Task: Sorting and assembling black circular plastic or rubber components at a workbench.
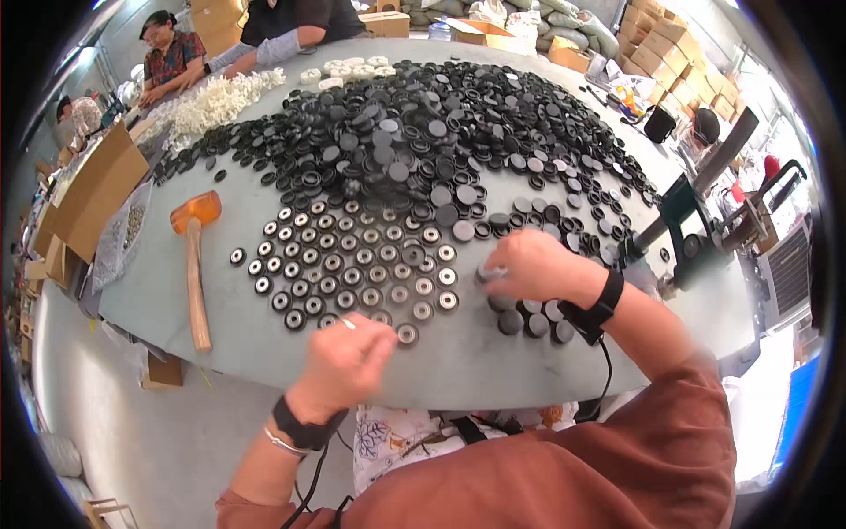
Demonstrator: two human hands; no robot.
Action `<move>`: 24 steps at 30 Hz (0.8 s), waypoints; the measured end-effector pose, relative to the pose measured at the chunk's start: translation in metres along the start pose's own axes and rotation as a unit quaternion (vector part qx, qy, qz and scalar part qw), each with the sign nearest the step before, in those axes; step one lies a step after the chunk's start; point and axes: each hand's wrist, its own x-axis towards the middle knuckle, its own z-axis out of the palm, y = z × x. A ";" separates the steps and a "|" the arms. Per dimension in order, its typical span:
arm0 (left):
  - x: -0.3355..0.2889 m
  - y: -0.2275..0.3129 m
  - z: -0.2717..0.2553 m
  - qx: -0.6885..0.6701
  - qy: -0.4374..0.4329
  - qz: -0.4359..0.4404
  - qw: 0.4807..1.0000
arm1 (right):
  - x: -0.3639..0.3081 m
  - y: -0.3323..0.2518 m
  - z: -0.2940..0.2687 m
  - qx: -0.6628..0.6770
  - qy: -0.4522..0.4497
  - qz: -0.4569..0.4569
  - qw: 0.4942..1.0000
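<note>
My left hand is closed, its fingers curled together, at the near edge of a group of black rings with metal centres. Whatever may be in its fingers is hidden. To the right, my right hand reaches down with bent fingers, closed at a dark round cap, which is blurred. Below that hand, several black round caps lie close together, partly covered by my wrist. Beyond both hands spreads a big heap of loose black caps and rings.
A mallet with an orange head lies at the left. Beside it are a clear bag and an open cardboard box. White parts lie far left, near two people. A green-black hand press stands at the right.
</note>
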 end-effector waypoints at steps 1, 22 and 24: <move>0.002 -0.003 0.001 0.003 0.001 0.002 1.000 | 0.009 0.009 0.003 0.060 0.077 0.000 0.995; 0.043 -0.188 -0.075 -0.145 0.479 -0.300 0.812 | 0.251 0.040 -0.015 0.060 0.232 0.141 0.961; 0.044 -0.191 -0.075 -0.137 0.422 -0.332 0.832 | 0.245 0.046 -0.016 0.051 0.220 0.107 0.968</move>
